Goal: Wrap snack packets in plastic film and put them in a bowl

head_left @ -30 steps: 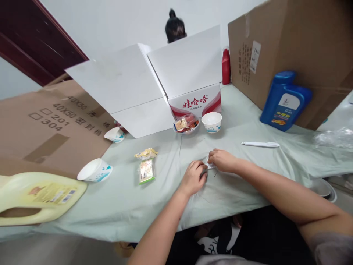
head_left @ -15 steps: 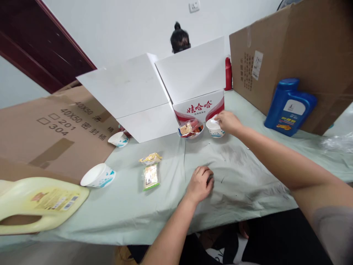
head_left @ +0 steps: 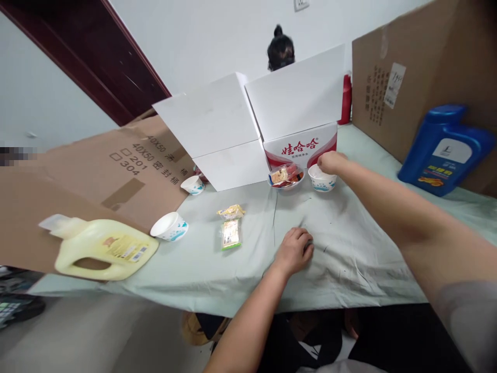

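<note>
My right hand (head_left: pixel 331 161) reaches far forward and hangs over the rim of a small white bowl (head_left: pixel 324 184), fingers bunched and pointing down; anything in them is hidden. Just left of it a second bowl (head_left: pixel 286 178) holds several snack packets. My left hand (head_left: pixel 295 250) rests on the pale green cloth (head_left: pixel 349 248) near the front edge, curled into a loose fist, its contents hidden. Two packets, a yellow packet (head_left: pixel 231 211) and a green-edged packet (head_left: pixel 230 234), lie on the cloth to its left.
A white carton with red print (head_left: pixel 298 147) stands behind the bowls, a person's head (head_left: pixel 280 49) beyond it. Tipped bowls (head_left: pixel 170 227) (head_left: pixel 193 185) and a yellow jug (head_left: pixel 101 248) lie left on flat cardboard (head_left: pixel 116 171). A blue jug (head_left: pixel 446 150), red bottle (head_left: pixel 345 98) and cardboard box (head_left: pixel 427 57) stand right.
Both hands were together on a small clear packet. My right hand then went forward to the white bowl and stays over it; my left hand stays curled on the cloth. The view shifted left.
</note>
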{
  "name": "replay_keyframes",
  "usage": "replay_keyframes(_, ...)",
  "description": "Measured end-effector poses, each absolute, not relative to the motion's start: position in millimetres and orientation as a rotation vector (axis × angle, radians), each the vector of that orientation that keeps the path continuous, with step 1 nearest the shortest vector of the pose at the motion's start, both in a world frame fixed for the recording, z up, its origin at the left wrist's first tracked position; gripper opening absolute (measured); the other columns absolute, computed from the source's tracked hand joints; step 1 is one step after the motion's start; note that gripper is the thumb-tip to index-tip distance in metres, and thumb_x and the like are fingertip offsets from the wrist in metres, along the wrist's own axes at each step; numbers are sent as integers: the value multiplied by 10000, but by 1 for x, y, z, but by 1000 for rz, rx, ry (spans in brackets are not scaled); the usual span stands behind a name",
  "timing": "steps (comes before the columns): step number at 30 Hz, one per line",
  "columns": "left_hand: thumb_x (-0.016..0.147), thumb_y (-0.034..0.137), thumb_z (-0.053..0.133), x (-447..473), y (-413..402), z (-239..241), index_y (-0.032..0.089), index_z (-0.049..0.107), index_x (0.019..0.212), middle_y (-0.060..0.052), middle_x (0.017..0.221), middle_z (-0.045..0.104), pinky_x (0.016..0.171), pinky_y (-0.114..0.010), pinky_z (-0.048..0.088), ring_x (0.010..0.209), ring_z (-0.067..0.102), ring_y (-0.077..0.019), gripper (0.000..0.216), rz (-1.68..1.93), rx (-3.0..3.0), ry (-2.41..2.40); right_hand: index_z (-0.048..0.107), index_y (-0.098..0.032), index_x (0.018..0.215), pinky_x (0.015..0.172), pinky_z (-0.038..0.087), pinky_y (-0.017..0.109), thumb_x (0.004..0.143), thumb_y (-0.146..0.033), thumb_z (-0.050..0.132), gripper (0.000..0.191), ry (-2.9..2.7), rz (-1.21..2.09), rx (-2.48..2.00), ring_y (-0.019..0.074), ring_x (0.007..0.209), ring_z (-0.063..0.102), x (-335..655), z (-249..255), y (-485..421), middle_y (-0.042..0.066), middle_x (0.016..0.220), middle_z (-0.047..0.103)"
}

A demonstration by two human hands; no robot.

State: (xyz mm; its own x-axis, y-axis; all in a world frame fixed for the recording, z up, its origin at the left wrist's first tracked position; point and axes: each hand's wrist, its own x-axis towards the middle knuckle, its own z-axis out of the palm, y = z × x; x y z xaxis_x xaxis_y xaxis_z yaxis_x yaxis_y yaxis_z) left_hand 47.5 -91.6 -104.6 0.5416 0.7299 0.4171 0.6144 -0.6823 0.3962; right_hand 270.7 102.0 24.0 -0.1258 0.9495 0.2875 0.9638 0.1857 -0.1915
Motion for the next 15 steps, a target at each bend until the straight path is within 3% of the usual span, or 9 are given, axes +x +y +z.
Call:
replay_keyframes(4,817,172,585,48,-91,-107,179,637,981,-90,1037,646,922,-402,499,1024,588,-223,173,878,2520,1156,703,-179,1033,776,461,343,885,-323,557,253,-2078,52,-2035,248,972,616,294,27,43,102,1037,686)
replay_keyframes(8,847,145,524,20,-74,-92,196,639,1007,-71,1058,649,845,-319,533,1010,618,-180,204,931,2405,1362,681,-205,1084,776,444,422,858,-325,544,289,-2054,141,-2288,314,1010,590,323,-7,-17,135,1068,674)
replay_keyframes(10,814,133,551,-11,-57,-75,205,641,1029,-74,1120,633,910,-364,511,1073,597,-205,243,952,2339,1543,676,-208,1081,819,421,469,850,-287,534,283,-2007,128,-2387,345,1082,549,335,-29,-35,153,1107,655)
replay_keyframes(13,733,114,623,-67,-28,-46,203,646,1063,-113,1275,558,1093,-500,341,1291,442,-302,343,980,2197,1877,668,-187,1082,826,411,469,849,-203,476,303,-1947,116,-2444,350,1094,533,344,-54,-46,176,1155,622)
replay_keyframes(15,686,127,669,-100,-14,-33,191,649,1056,-145,1295,550,1101,-562,289,1342,374,-359,376,974,2059,2066,660,-169,1091,804,423,437,837,-144,447,333,-1950,114,-2426,336,1073,546,344,-62,-47,187,1158,610)
